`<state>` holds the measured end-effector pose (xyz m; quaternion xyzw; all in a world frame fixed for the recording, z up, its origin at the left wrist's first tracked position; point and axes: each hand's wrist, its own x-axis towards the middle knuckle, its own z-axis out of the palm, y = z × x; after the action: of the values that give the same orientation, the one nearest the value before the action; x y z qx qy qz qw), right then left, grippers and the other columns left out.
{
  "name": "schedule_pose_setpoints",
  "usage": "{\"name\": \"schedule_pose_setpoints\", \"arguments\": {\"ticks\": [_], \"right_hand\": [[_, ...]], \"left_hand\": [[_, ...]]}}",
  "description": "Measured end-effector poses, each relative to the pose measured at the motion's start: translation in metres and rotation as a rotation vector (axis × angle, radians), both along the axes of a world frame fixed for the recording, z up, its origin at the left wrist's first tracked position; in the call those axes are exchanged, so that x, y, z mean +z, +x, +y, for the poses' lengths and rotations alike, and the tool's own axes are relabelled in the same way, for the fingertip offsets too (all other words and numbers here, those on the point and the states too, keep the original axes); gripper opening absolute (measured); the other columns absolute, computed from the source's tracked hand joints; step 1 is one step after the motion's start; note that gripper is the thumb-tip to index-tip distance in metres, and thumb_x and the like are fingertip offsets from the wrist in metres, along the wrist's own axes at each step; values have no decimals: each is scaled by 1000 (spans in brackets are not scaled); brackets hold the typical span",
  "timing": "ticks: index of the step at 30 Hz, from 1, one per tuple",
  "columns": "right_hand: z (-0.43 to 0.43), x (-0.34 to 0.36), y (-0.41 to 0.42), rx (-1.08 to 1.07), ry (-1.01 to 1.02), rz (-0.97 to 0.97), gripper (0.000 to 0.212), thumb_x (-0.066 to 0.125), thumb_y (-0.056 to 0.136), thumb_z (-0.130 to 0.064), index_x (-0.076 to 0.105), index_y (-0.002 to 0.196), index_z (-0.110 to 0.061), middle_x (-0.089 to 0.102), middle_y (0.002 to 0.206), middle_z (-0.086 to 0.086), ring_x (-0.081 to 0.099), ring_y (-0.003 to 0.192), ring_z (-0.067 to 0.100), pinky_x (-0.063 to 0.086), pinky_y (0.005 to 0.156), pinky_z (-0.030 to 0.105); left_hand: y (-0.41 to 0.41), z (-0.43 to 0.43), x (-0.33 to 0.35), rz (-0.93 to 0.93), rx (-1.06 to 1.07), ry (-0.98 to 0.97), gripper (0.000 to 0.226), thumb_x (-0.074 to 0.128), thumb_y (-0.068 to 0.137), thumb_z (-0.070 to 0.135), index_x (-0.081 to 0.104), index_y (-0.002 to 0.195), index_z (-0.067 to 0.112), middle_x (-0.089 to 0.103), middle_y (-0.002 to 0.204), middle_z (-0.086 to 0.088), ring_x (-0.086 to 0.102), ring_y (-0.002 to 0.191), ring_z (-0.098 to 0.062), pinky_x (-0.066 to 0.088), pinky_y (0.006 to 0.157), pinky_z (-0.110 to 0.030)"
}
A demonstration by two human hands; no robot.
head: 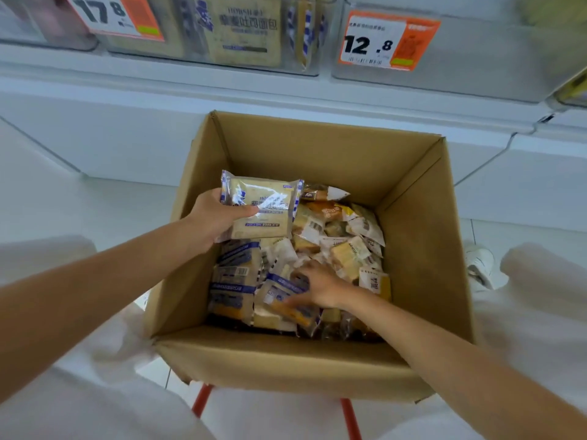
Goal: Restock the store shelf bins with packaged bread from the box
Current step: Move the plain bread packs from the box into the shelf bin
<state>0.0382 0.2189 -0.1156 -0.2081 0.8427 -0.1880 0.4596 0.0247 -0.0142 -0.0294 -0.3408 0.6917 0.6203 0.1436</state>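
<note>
White shelf [286, 90] runs across 12 o'clock, its front ledge edge just past the box's far rim. Pale floor [111, 211] shows at 9 and 3 o'clock, open on both sides of the box.

Cardboard box [422, 249] sits dead centre with its top open and its four inner walls bare above the load, so there is free room from the pile up to the rim. The near rim at 6 o'clock is dented at its left corner.

Clear shelf bin [247, 30] at 12 o'clock holds upright bread packs of the same blue-and-cream print. Second bin [476, 58] at 1 o'clock has a frosted front, contents can't tell.

Bread pile [336, 236] covers the box bottom, mixed packs lying flat and tilted, touching all the walls seen.

Held bread pack [266, 208] is raised over the pile at 10 o'clock inside the opening, face up, clear of the walls.

Left grip [216, 217] is clenched on that pack's left edge, thumb on top. Right grip [320, 284] is down on the pile at 5 o'clock, fingers blurred on a blue-striped pack; can't tell if it has hold.

Price tag 17.8 [114, 14] at 11 o'clock, tag 12.8 [387, 41] at 1 o'clock, both on bin fronts.

White shoe [481, 265] at 3 o'clock, just beside the box's right wall. Red legs [201, 400] at 6 o'clock under the box.
</note>
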Motion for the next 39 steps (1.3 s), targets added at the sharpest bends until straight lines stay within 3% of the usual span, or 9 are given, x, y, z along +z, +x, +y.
{"name": "schedule_pose_setpoints", "arguments": {"ticks": [4, 8, 12, 15, 26, 29, 32, 36, 39], "right_hand": [[-7, -19, 10, 156, 112, 138, 103, 76, 64, -68, 32, 146, -26, 33, 147, 3, 35, 133, 26, 36, 108, 45], [-5, -11, -4, 91, 6, 31, 70, 76, 77, -46, 48, 137, -21, 49, 127, 0, 51, 115, 23, 41, 83, 27], [10, 4, -38, -270, -119, -194, 47, 62, 92, -32, 56, 136, -16, 45, 145, 1, 44, 131, 25, 39, 99, 29], [17, 13, -58, -469, -197, -45, 39, 48, 102, -29, 61, 128, -4, 64, 114, 10, 59, 101, 30, 47, 85, 35], [17, 101, -87, -368, -384, 109, 19, 70, 89, -15, 72, 106, -22, 72, 105, -7, 67, 100, 8, 53, 92, 29], [5, 143, -89, -464, -550, 137, 21, 71, 87, -11, 72, 100, -29, 74, 102, -10, 68, 99, 6, 51, 91, 24], [-16, 168, -88, -571, -631, 191, 20, 71, 87, -12, 70, 101, -26, 72, 104, -10, 68, 96, 6, 52, 84, 28], [-39, 194, -83, -695, -582, 420, 57, 74, 84, -39, 51, 133, -23, 55, 130, -3, 56, 115, 14, 47, 99, 36], [-52, 213, -77, -769, -588, 146, 75, 67, 84, -53, 39, 143, -19, 52, 133, -5, 56, 116, 14, 45, 102, 35]], "left_hand": [[1, 6, -2, -14, -54, -8, 40, 81, 78, 12, 65, 114, 15, 75, 101, -2, 74, 87, -17, 58, 68, -32], [1, 8, -3, -2, -52, -28, 40, 82, 77, 11, 65, 113, 14, 75, 102, -4, 73, 92, -20, 59, 76, -37], [-2, 4, 4, 72, -36, -79, 36, 79, 81, 13, 64, 114, 16, 72, 101, 1, 70, 90, -15, 57, 71, -32], [-3, 1, 6, 130, -23, -129, 36, 78, 83, 14, 62, 115, 17, 71, 103, 4, 67, 86, -9, 54, 64, -26], [-14, -5, 26, 291, -21, -238, 18, 72, 89, 22, 59, 100, 21, 66, 92, 10, 66, 87, -7, 54, 74, -25], [-12, 4, 47, 339, -196, -156, 31, 60, 94, 44, 60, 94, 13, 64, 83, 4, 60, 74, -8, 47, 69, -20], [-8, 16, 73, 278, -297, 136, 62, 47, 85, 70, 66, 113, 18, 74, 104, 1, 71, 96, -17, 54, 88, -32], [-8, 8, 89, 359, -194, 192, 36, 70, 87, 41, 69, 113, 15, 75, 108, -9, 71, 103, -28, 52, 99, -49], [-10, -4, 102, 420, -145, 247, 25, 66, 93, 30, 68, 112, 13, 75, 107, -9, 71, 101, -26, 52, 98, -47]]}}
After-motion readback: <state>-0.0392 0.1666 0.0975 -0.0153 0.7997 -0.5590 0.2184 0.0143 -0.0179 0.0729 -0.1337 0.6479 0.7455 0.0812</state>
